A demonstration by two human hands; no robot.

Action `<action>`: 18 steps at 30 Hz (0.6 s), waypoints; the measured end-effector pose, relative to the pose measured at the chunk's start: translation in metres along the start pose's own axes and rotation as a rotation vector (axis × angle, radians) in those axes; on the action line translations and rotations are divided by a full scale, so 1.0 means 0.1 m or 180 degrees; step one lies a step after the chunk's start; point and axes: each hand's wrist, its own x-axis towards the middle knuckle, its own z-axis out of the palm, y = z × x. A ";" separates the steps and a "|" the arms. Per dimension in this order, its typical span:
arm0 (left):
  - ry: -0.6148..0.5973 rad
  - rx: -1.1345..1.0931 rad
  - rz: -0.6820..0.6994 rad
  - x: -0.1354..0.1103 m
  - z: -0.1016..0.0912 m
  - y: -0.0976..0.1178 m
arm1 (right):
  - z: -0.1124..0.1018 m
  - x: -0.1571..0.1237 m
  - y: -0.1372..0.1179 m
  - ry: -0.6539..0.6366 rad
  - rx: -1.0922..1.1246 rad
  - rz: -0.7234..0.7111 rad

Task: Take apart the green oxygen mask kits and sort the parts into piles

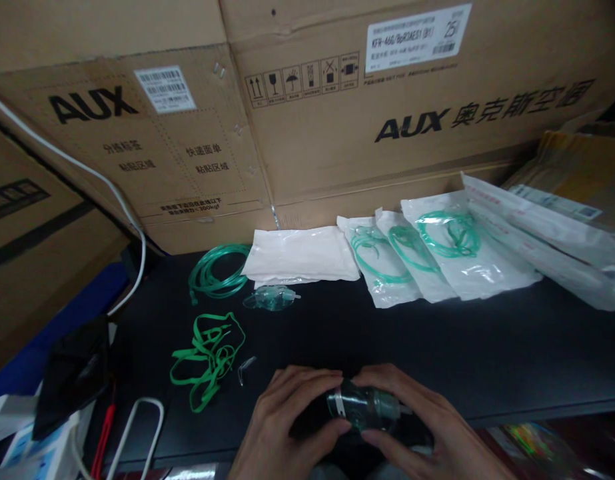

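In the head view, the left hand [282, 415] and right hand [430, 415], fingers part-curled, pinch opposite ends of a clear plastic cup [362, 405] lying between them, its long axis running hand to hand, neither nearer.

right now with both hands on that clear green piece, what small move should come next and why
I'd probably steady the clear green piece with the left hand and try a gentle turn with the right hand, because the two hands hold it from opposite sides, so one could brace while the other twists.
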 end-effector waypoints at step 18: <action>0.0232 0.0049 0.0302 -0.14 0.07 -0.05 | 0.05 -0.09 0.13 0.0016 -0.1018 -0.0107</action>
